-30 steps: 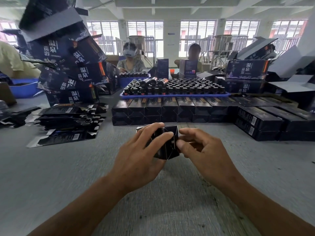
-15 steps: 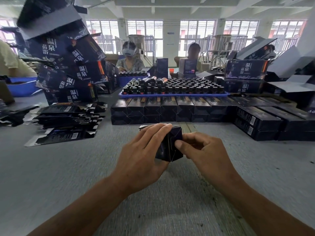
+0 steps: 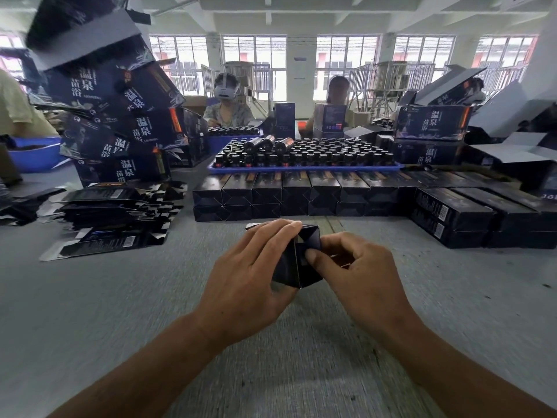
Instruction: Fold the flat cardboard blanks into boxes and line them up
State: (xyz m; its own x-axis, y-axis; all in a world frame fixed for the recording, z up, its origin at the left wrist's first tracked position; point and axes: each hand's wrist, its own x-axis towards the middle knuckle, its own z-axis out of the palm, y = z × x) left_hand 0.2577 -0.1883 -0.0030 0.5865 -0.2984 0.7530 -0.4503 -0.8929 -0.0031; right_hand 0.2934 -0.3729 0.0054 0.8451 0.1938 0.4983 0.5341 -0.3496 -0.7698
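Observation:
A small dark blue cardboard box [image 3: 297,267] is held end-on toward me above the grey table [image 3: 90,297]. My left hand [image 3: 250,282] wraps over its top and left side. My right hand [image 3: 358,276] pinches its near end, thumb pressed on an end flap. Most of the box's length is hidden behind my hands. A pile of flat dark blanks [image 3: 114,212] lies at the left. A two-layer row of folded boxes [image 3: 295,194] lines the table beyond my hands, with more [image 3: 470,215] at the right.
A blue tray of dark bottles [image 3: 304,155] stands behind the row. Large printed cartons [image 3: 114,122] tower at the left, others [image 3: 431,131] at the right. Two people sit across the table. A blue tub [image 3: 36,152] is at the far left.
The box has turned in my hands, and my right thumb has pressed in on its near end flap. My left fingers have slid further over the top.

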